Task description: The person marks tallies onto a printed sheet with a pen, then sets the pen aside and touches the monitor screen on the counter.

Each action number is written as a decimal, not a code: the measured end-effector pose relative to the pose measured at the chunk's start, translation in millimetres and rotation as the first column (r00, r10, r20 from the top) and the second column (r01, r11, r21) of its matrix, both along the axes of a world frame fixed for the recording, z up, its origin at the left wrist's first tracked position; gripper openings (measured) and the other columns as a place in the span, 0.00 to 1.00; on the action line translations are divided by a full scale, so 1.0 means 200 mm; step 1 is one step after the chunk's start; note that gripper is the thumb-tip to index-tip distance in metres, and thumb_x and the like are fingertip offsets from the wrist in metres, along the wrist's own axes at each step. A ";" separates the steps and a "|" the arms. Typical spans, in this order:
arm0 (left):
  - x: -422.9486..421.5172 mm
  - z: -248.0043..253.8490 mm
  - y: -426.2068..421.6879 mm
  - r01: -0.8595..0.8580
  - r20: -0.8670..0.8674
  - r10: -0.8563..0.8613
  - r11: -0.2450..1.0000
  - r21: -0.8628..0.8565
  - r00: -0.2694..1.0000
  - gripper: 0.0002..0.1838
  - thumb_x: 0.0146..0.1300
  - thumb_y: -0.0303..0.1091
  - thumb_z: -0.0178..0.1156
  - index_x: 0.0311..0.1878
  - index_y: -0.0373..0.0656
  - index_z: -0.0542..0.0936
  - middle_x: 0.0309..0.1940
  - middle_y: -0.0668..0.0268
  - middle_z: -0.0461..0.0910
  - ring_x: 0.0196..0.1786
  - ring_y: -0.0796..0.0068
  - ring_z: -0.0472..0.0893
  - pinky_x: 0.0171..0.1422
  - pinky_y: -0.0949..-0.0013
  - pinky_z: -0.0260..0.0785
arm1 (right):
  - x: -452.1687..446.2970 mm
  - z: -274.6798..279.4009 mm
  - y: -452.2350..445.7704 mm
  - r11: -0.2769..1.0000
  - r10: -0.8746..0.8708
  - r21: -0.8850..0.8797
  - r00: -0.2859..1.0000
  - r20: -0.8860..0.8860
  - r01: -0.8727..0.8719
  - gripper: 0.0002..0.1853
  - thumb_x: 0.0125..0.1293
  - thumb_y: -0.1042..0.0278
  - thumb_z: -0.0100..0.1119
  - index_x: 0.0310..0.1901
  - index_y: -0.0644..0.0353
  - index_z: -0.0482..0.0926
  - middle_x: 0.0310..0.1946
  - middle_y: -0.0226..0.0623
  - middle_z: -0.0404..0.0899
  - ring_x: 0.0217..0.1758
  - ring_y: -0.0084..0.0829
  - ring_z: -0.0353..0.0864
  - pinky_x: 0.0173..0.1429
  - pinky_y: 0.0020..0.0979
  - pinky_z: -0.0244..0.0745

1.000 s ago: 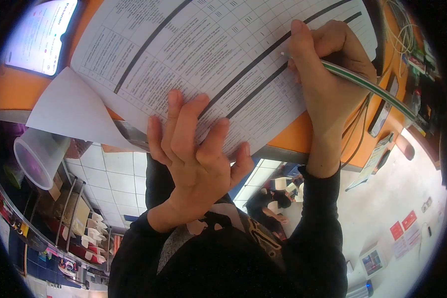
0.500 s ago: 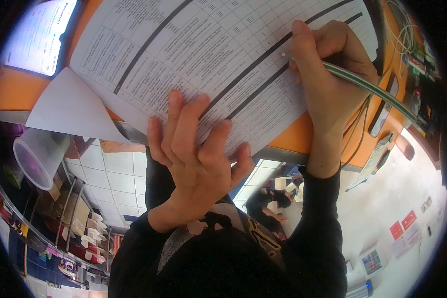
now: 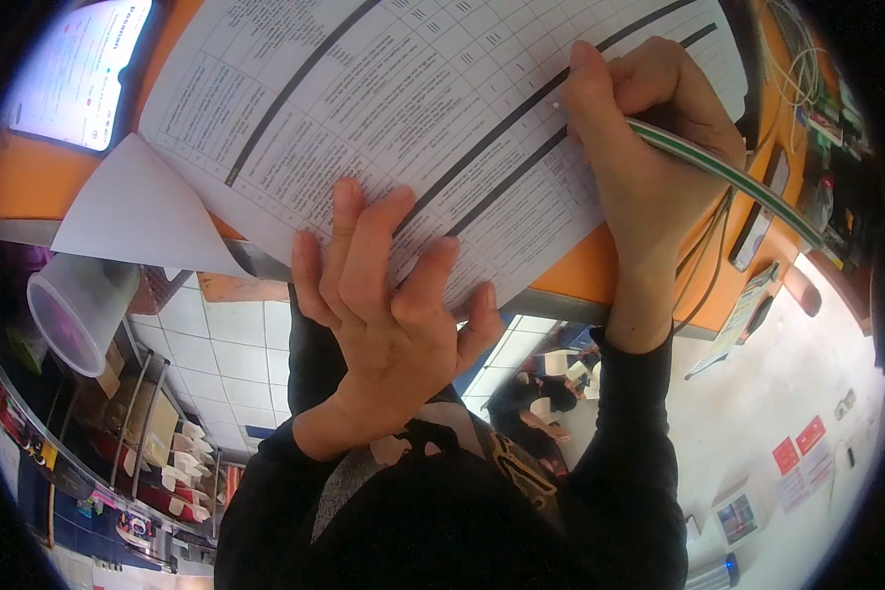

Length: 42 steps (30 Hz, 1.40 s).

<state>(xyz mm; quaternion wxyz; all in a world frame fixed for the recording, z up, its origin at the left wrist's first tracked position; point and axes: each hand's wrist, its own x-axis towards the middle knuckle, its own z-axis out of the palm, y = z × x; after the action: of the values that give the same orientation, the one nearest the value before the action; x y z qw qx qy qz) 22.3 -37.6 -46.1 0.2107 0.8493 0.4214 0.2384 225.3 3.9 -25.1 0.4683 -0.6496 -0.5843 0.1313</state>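
A printed sheet (image 3: 364, 118) with a table, dark bars and handwritten tally marks lies on the orange desk (image 3: 578, 267). My left hand (image 3: 379, 305) rests on its lower edge with the fingers spread. In my right hand (image 3: 649, 147) is a green and white pen (image 3: 728, 169), its tip over the tally columns beside a dark bar. The sheet's lower left part (image 3: 138, 211) curls over the desk edge.
At upper left a lit phone (image 3: 74, 74) lies on the desk. A translucent plastic cup (image 3: 79, 305) stands at left. Cables (image 3: 796, 69) and a dark flat device (image 3: 760, 216) are at right. Another person (image 3: 531, 408) appears lower down in the background.
My right hand and the pen have shifted slightly left over the sheet. My left hand and the sheet stay where they were.
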 end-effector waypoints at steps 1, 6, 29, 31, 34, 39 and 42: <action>0.00 0.00 0.00 0.001 -0.001 -0.001 1.000 0.000 1.000 0.23 0.57 0.45 0.53 0.52 0.51 0.59 0.59 0.55 0.56 0.70 0.49 0.46 0.70 0.46 0.30 | 0.00 0.00 0.00 1.000 -0.001 0.023 0.999 0.033 0.000 0.12 0.55 0.73 0.67 0.20 0.57 0.73 0.15 0.27 0.73 0.14 0.16 0.71 0.23 0.15 0.59; 0.00 0.01 0.01 0.013 -0.013 -0.013 1.000 -0.002 1.000 0.22 0.57 0.45 0.52 0.52 0.50 0.59 0.60 0.54 0.56 0.70 0.48 0.45 0.70 0.46 0.29 | 0.03 0.00 -0.01 0.999 0.033 -0.003 0.999 0.014 -0.033 0.12 0.55 0.75 0.66 0.20 0.57 0.73 0.15 0.27 0.73 0.14 0.16 0.70 0.23 0.15 0.59; 0.01 0.03 0.01 -0.057 -0.044 0.058 0.998 0.008 0.997 0.24 0.54 0.47 0.57 0.51 0.57 0.59 0.62 0.58 0.63 0.68 0.56 0.57 0.71 0.51 0.35 | 0.03 -0.01 -0.01 1.000 0.007 -0.008 0.994 -0.111 -0.008 0.11 0.58 0.73 0.64 0.22 0.57 0.72 0.15 0.29 0.75 0.12 0.14 0.69 0.20 0.13 0.61; 0.01 0.02 0.01 -0.056 -0.045 0.057 0.998 0.006 0.997 0.23 0.55 0.48 0.56 0.51 0.57 0.59 0.63 0.58 0.62 0.68 0.56 0.57 0.71 0.51 0.35 | 0.03 -0.01 -0.01 1.000 0.023 -0.006 0.990 -0.139 -0.024 0.11 0.58 0.73 0.64 0.22 0.57 0.72 0.16 0.31 0.76 0.12 0.15 0.69 0.20 0.14 0.62; 0.00 0.00 0.01 -0.018 -0.021 0.018 1.000 0.000 1.000 0.22 0.59 0.49 0.50 0.54 0.58 0.59 0.66 0.51 0.56 0.71 0.52 0.48 0.70 0.49 0.29 | 0.01 -0.01 0.00 1.000 0.008 -0.005 0.985 -0.171 -0.009 0.11 0.58 0.73 0.64 0.22 0.57 0.73 0.16 0.31 0.76 0.12 0.15 0.69 0.20 0.14 0.62; 0.01 -0.01 0.01 -0.045 -0.032 0.045 0.999 0.013 0.998 0.19 0.60 0.52 0.47 0.53 0.60 0.59 0.66 0.52 0.58 0.70 0.55 0.50 0.71 0.50 0.30 | 0.02 -0.01 0.00 1.000 0.000 -0.015 0.988 -0.152 -0.003 0.10 0.58 0.72 0.65 0.22 0.57 0.73 0.16 0.31 0.76 0.12 0.15 0.70 0.20 0.14 0.63; 0.01 -0.01 0.01 -0.051 -0.025 0.052 0.998 0.034 0.998 0.19 0.61 0.52 0.47 0.52 0.60 0.59 0.66 0.52 0.58 0.70 0.54 0.50 0.71 0.49 0.31 | 0.04 -0.01 0.00 1.000 0.011 -0.012 0.990 -0.138 -0.013 0.10 0.58 0.72 0.65 0.23 0.57 0.74 0.16 0.31 0.76 0.12 0.15 0.70 0.20 0.14 0.63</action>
<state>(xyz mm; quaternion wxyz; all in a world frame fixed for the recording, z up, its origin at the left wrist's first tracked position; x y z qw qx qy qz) 25.3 -36.0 -48.2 0.1846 0.8446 0.4418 0.2397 233.0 4.4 -26.9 0.5024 -0.6387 -0.5536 0.1824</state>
